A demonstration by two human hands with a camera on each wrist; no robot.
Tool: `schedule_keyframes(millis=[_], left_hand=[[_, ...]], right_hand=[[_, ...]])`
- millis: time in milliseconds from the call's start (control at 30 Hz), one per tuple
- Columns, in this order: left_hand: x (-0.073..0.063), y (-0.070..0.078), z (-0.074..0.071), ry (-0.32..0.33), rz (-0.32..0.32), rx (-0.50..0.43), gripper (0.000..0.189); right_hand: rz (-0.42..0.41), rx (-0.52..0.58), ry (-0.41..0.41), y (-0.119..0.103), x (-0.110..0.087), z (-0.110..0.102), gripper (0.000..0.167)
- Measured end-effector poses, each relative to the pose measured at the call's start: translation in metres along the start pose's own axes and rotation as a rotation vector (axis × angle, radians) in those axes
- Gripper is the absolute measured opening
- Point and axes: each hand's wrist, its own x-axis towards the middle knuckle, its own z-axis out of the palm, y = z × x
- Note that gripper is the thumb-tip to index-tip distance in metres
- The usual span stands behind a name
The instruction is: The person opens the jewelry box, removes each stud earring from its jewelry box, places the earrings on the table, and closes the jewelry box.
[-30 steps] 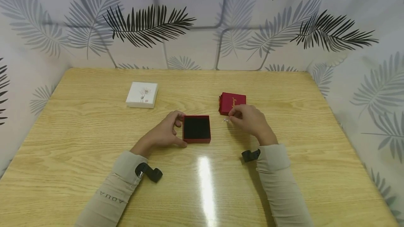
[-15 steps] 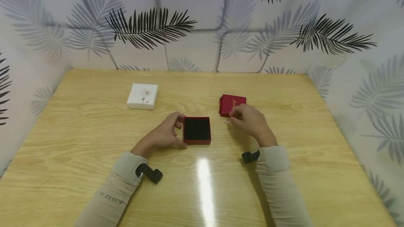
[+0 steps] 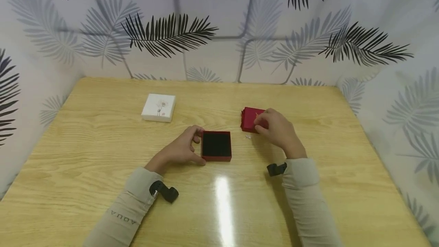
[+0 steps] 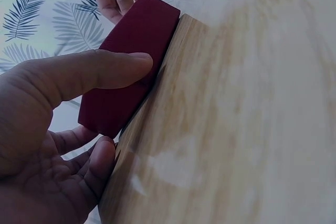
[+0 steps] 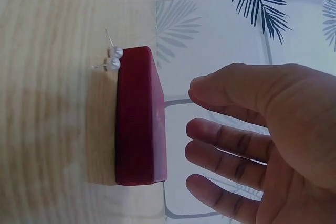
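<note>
My left hand (image 3: 181, 148) grips the left side of an open red jewelry box (image 3: 217, 160) with a black padded inside. In the left wrist view the thumb lies along the box's red side wall (image 4: 139, 30), fingers at its other side. Two pearl stud earrings (image 5: 113, 59) with thin metal posts lie on the table beside the red box lid (image 5: 140, 124). In the head view the earrings (image 3: 248, 137) appear just in front of that lid (image 3: 249, 115). Above the lid my right hand (image 3: 277, 130) hovers with relaxed fingers, nothing between thumb and fingertips.
A white box (image 3: 159, 108) with a flower print sits at the back left of the wooden table (image 3: 85, 144). Behind and beside the table hangs leaf-patterned cloth (image 3: 205, 56). A small dark ribbon edge shows at the lid's left.
My right hand has drawn away from the earrings and moved up slightly over the red lid, its fingertips parting. The left hand keeps its hold on the box. The head view has shifted slightly.
</note>
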Motion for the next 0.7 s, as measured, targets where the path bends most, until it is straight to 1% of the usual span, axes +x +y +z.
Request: schedule_keyframes(millis=[167,367,600,700], left_hand=[[0.0,0.0,0.002,0.004,-0.004,0.006,0.091],[-0.001,-0.001,0.003,-0.001,0.003,0.0,0.09],[-0.001,0.001,0.004,-0.004,-0.006,-0.018,0.09],[-0.002,0.002,0.002,0.0,-0.005,-0.012,0.09]], right_hand=[[-0.025,-0.008,0.007,0.004,0.005,-0.003,0.018],[-0.031,-0.021,-0.023,0.008,0.013,-0.001,0.018],[-0.021,-0.005,-0.055,0.01,0.02,-0.002,0.03],[-0.025,0.032,-0.05,0.014,0.022,-0.002,0.034]])
